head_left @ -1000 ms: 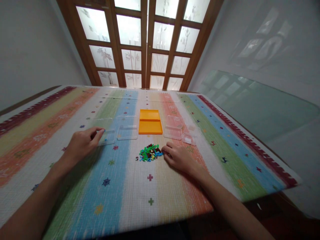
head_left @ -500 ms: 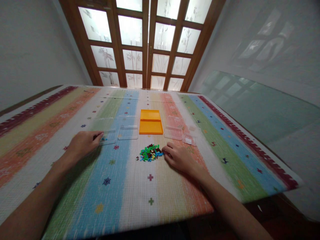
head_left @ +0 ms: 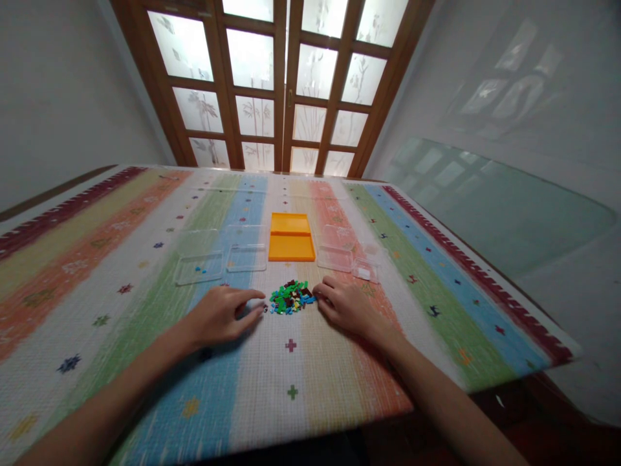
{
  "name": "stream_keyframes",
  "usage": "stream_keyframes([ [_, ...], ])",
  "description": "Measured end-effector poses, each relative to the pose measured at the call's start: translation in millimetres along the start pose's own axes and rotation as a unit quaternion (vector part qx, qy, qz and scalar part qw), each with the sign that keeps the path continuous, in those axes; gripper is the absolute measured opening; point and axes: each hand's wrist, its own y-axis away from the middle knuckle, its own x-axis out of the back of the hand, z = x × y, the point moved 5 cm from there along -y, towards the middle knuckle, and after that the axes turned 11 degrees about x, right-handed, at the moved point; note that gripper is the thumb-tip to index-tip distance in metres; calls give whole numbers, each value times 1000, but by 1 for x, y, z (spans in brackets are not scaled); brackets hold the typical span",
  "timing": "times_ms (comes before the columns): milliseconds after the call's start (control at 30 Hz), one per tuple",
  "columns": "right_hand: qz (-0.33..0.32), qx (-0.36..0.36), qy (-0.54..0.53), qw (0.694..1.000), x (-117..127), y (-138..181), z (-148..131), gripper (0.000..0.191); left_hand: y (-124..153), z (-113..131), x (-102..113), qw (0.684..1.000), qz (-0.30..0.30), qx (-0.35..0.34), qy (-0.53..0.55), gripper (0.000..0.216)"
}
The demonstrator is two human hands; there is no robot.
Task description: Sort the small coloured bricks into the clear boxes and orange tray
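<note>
A small pile of tiny green, brown and blue bricks [head_left: 290, 297] lies on the striped table mat [head_left: 145, 336]. My left hand [head_left: 220, 315] rests just left of the pile, fingers stretched toward it, holding nothing. On the pile's right edge my right hand [head_left: 345, 304] lies with its fingers curled and the fingertips touching the bricks. A clear tray [head_left: 199, 267] at the left holds a few small blue pieces.
Behind the pile stand a second clear tray [head_left: 247, 257], an open orange box [head_left: 291, 237] and two clear boxes [head_left: 349, 259] to the right. The table's right edge drops off near a glass pane [head_left: 509, 213]. Wooden doors [head_left: 286, 84] stand beyond.
My left hand has left the leftmost clear tray and moved right and nearer, to the pile's left side. Blue pieces now lie in that tray. The right hand has stayed put.
</note>
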Motion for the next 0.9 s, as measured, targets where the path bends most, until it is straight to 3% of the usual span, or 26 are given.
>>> stream_keyframes([
  [167, 1, 1, 5, 1000, 2, -1, -1, 18, 0, 5, -18, 999, -28, 12, -43, 33],
  [467, 0, 4, 9, 1000, -1, -1, 0, 18, 1, 3, -22, 1000, -14, -2, -8, 31],
  [733, 0, 5, 7, 1000, -2, 0, 0, 17, -2, 0, -13, 999, 24, 21, 43, 27],
  [900, 1, 10, 13, 1000, -3, 0, 1, 19, -8, -9, 10, 992, 87, 71, 57, 28],
])
